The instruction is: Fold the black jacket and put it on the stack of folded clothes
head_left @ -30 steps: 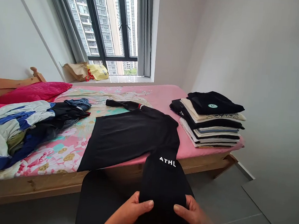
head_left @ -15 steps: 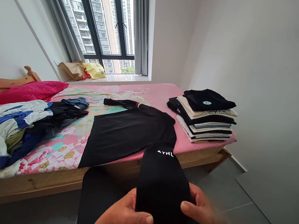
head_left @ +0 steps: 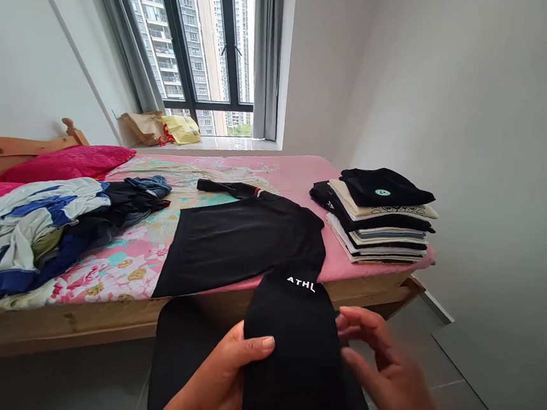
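Note:
A black garment (head_left: pixel 296 354) with white letters "ATHL" hangs from the bed edge down toward me. My left hand (head_left: pixel 220 379) grips its left side, thumb lying on top of the cloth. My right hand (head_left: pixel 384 368) is at its right edge, fingers spread and loose, touching or just off the fabric. A second black T-shirt (head_left: pixel 241 240) lies flat on the flowered bed sheet (head_left: pixel 125 262) just beyond.
A stack of folded shirts (head_left: pixel 380 217) sits at the bed's right corner. A heap of unfolded clothes (head_left: pixel 46 230) covers the left side, with a pink pillow (head_left: pixel 66 161) behind. Bags (head_left: pixel 160 128) rest on the window sill. Grey floor lies to the right.
My right hand has let go of the black garment's edge and opened its fingers. My left hand has slid up a little and keeps its hold.

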{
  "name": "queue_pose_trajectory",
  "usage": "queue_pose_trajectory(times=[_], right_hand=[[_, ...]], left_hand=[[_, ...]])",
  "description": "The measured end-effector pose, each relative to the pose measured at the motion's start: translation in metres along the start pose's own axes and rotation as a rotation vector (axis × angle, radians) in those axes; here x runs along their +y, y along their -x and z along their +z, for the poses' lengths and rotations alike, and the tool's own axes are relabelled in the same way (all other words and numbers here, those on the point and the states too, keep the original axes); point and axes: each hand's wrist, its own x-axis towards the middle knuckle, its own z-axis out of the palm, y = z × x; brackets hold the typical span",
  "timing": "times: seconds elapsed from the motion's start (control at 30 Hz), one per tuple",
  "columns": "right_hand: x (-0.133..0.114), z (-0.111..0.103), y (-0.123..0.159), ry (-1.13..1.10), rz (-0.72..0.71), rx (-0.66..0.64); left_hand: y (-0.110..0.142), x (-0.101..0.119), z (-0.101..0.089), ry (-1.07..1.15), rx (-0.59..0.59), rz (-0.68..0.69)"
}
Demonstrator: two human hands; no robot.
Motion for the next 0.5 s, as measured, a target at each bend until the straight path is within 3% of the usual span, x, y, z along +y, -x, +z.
queue_pose_trajectory(times=[0.17, 0.27, 0.33, 0.4, 0.5], right_hand=[[-0.008, 0.012, -0.006, 0.313, -0.53, -0.139], [-0.005, 0.02, -0.01, 0.319, -0.664, -0.301], [0.0, 0.023, -0.009, 0.24, -0.642, -0.389], [0.003, 0.025, -0.006, 0.129, -0.535, -0.38], [0.006, 0.026, 0.001, -0.022, -0.315, -0.365]], left_hand=[[-0.002, -0.012, -0.006, 0.108, 0.05, -0.038], [0.001, -0.026, -0.012, 0.085, 0.01, -0.061], [0.006, -0.035, -0.024, -0.002, -0.024, -0.065], [0.012, -0.038, -0.045, -0.198, -0.033, -0.092], [0.016, -0.026, -0.097, -0.6, 0.17, -0.003]])
